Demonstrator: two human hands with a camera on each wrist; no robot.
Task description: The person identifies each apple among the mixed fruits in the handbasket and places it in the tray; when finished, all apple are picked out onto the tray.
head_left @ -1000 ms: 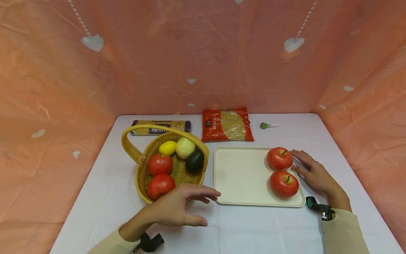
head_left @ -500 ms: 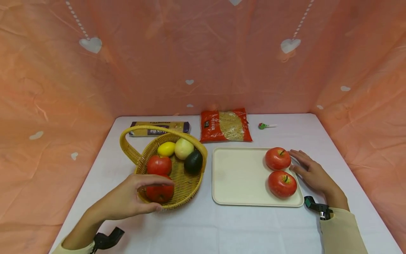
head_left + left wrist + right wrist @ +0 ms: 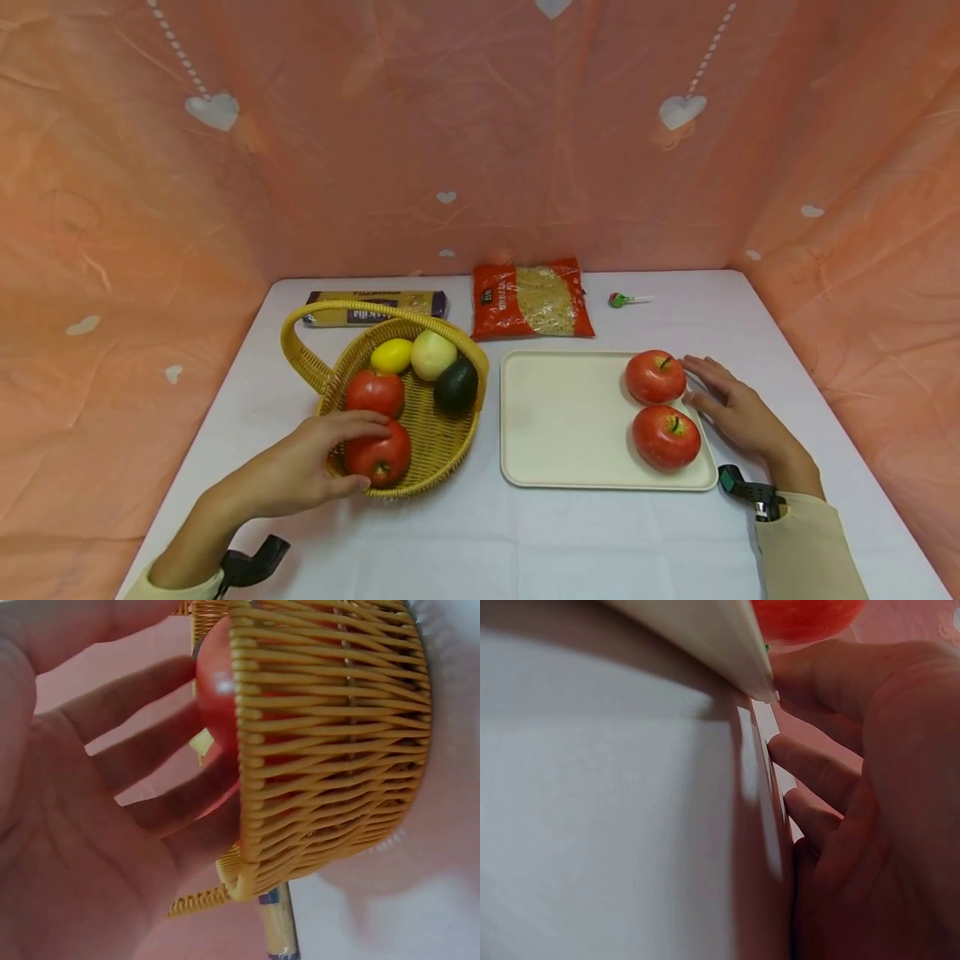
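My left hand reaches over the near left rim of a yellow wicker basket, its fingers above a red round fruit. In the left wrist view its fingers extend past the rim beside the glossy fruit; a firm grip is not visible. Another red fruit, a lemon, a pale round onion-like item and an avocado lie inside. My right hand rests at the right edge of a cream tray, thumb near its rim, beside two red apples.
Behind the basket lies a spaghetti pack, partly hidden by the basket handle. A red pasta bag and a lollipop lie along the back of the white-covered table. Pink cloth surrounds it.
My left hand has moved left from the gap between basket and tray to the basket's near red fruit, and its fingers have lowered toward it. My right hand stays by the tray.
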